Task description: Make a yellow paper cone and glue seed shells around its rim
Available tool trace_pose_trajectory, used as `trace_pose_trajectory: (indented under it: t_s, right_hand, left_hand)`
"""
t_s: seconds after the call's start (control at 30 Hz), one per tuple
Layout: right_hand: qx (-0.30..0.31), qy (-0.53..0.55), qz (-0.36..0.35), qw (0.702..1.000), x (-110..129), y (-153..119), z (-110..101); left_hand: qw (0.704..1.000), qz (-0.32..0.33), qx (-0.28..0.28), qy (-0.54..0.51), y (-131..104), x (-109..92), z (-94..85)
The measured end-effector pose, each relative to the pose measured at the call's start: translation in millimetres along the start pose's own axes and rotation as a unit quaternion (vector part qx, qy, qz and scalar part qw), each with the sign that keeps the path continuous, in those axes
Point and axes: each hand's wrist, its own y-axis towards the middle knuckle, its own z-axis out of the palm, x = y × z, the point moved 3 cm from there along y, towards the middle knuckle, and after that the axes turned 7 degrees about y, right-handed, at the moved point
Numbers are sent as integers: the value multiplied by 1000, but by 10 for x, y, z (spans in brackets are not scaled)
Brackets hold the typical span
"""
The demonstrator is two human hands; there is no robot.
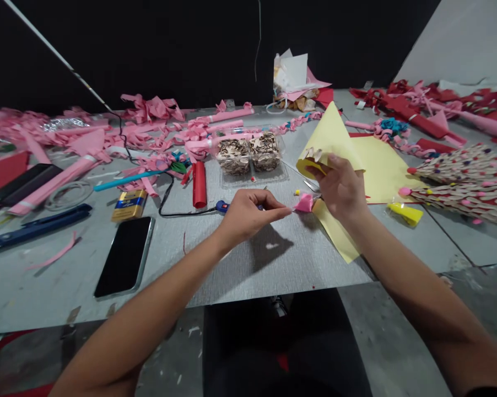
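Note:
My right hand grips a yellow paper cone by its lower edge, point upward. Several pale flat chips sit in a short row near the cone's rim. My left hand is closed in a pinch over the table, left of a small pink piece; anything between its fingertips is too small to name. A blue tool with a black cord lies partly hidden behind that hand. Behind stands a clear plastic box with two compartments full of pale chips. Scissors show partly beside the cone.
Yellow sheets lie to the right, by two chip-covered cones with coloured pompoms. On the left are a phone, a gold-and-blue pack, a dark blue stapler-like tool and a red roll. Pink paper strips crowd the back.

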Motion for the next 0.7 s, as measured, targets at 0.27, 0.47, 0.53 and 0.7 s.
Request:
trace_pose_trajectory:
  t_s: [0.27, 0.47, 0.53, 0.7]
  right_hand:
    - [22, 5, 16, 1000, 33, -94, 65]
    - [56, 20, 40, 997, 62, -191, 91]
    - [64, 19, 65, 996, 71, -249, 123]
    - [87, -8, 80, 993, 34, -363, 145]
  left_hand:
    - [994, 14, 107, -21, -39, -72, 102]
    - [991, -4, 125, -38, -106, -97, 137]
    - [986, -3, 154, -70, -116, -104, 160]
    - [967, 0, 143, -211, -143, -108, 211]
